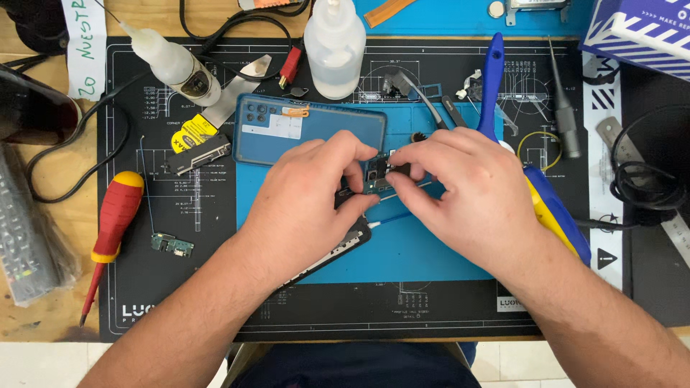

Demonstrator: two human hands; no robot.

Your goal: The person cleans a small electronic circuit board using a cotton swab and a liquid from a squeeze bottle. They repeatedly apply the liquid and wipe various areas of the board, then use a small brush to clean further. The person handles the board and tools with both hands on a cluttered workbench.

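Blue-white box top right; hands pinching circuit board.

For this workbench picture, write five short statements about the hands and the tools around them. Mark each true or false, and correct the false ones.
1. Both hands pinch a small circuit board over the blue mat. True.
2. The red and yellow screwdriver lies on the person's right. False: it lies on the left, untouched.
3. The blue phone back cover lies beyond the left hand. True.
4. The right hand holds the brush. False: the blue-handled brush lies on the mat.
5. Two clear squeeze bottles stand or lie at the far edge. True.
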